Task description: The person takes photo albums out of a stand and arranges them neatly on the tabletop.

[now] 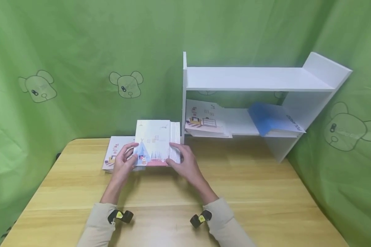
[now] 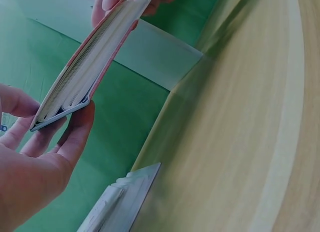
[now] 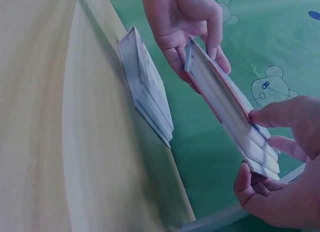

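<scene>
In the head view, both hands hold a white illustrated book [image 1: 156,132] with a blue tent and pink floor on its cover. My left hand [image 1: 125,159] grips its left edge. My right hand [image 1: 187,163] grips the opposite edge, where a white strip of the inside shows beside the cover. Seen from the left wrist, the book [image 2: 95,66] is raised above the table, its page edges facing the camera. Thumb on one face and fingers on the other, the right hand [image 3: 287,157] pinches it in the right wrist view. Another illustrated book [image 1: 113,147] lies behind the left hand.
A white two-tier shelf [image 1: 244,78] stands at the back right of the wooden table [image 1: 160,212]. Its lower board holds illustrated books [image 1: 204,115] at the left and a blue-and-white item [image 1: 259,116] marked "POLAROID" at the right. Green curtains [image 1: 89,41] surround the table.
</scene>
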